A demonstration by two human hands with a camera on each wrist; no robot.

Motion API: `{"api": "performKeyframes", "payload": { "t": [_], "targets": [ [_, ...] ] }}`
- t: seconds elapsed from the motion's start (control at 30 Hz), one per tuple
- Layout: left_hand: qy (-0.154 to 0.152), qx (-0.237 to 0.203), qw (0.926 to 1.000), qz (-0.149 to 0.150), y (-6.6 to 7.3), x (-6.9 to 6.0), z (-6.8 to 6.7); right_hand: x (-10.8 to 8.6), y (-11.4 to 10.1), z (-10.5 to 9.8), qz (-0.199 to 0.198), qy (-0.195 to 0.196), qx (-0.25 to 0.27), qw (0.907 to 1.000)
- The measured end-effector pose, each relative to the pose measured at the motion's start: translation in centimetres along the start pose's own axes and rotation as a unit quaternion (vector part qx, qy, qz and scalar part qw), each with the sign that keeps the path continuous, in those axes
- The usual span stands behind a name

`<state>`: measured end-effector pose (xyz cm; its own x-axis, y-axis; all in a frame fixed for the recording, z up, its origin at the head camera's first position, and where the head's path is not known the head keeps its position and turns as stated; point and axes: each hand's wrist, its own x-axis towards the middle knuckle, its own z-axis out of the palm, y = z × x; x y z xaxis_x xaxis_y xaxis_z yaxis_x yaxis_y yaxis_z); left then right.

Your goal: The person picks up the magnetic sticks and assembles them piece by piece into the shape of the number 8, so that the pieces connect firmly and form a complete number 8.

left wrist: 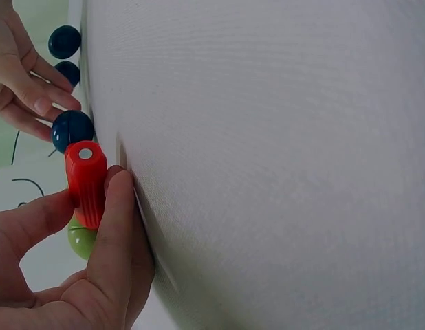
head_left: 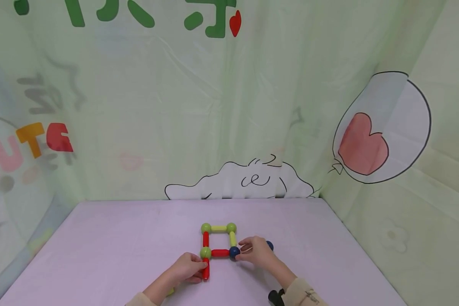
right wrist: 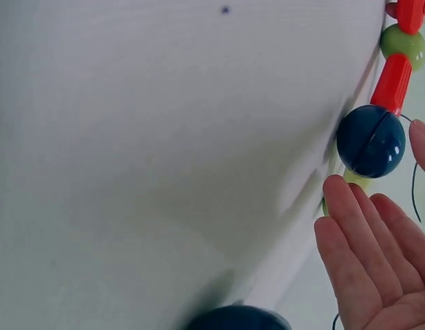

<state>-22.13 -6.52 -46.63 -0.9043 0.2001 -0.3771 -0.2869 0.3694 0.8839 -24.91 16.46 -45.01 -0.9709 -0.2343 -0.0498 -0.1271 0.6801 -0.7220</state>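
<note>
A square of rods and balls lies on the table. Its blue ball (head_left: 234, 252) forms the near right corner, and a green ball (head_left: 205, 253) the near left one, with a red rod (head_left: 219, 253) between them. From that green ball another red rod (head_left: 206, 272) extends toward me. My left hand (head_left: 188, 267) pinches this rod between thumb and fingers; its end, with a round metal spot, faces the left wrist view. My right hand (head_left: 257, 251) is beside the corner blue ball, fingers (right wrist: 367, 254) extended and thumb apart from them. Whether it touches the ball I cannot tell.
Beyond my right hand sits a loose blue ball (head_left: 269, 245); the left wrist view has two separate blue balls, one of them (left wrist: 64, 42) farther off. A yellow piece (head_left: 171, 291) peeks out by my left forearm. Printed curtains (head_left: 157, 127) stand behind the table.
</note>
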Motion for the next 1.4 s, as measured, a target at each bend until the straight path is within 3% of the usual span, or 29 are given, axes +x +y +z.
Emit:
{"api": "performKeyframes", "payload": {
  "t": [0.23, 0.67, 1.2, 1.4],
  "targets": [
    [0.001, -0.002, 1.0000, -0.002, -0.1, 0.1, 0.0, -0.8, 0.2, -1.1, -0.056, 0.012, 0.018, 0.9982],
    [0.006, 0.006, 0.9999, -0.009, -0.2, 0.3, 0.1, -2.5, 1.4, -3.1, -0.047, 0.044, -0.023, 0.9976],
    [0.003, 0.005, 1.0000, 0.000, -0.2, 0.3, 0.1, -4.3, 3.3, -5.2, -0.071, 0.084, -0.019, 0.9938],
    [-0.002, 0.003, 1.0000, -0.008, -0.1, 0.3, 0.0, -4.5, 4.0, -5.4, -0.045, 0.083, -0.016, 0.9955]
  ]
}}
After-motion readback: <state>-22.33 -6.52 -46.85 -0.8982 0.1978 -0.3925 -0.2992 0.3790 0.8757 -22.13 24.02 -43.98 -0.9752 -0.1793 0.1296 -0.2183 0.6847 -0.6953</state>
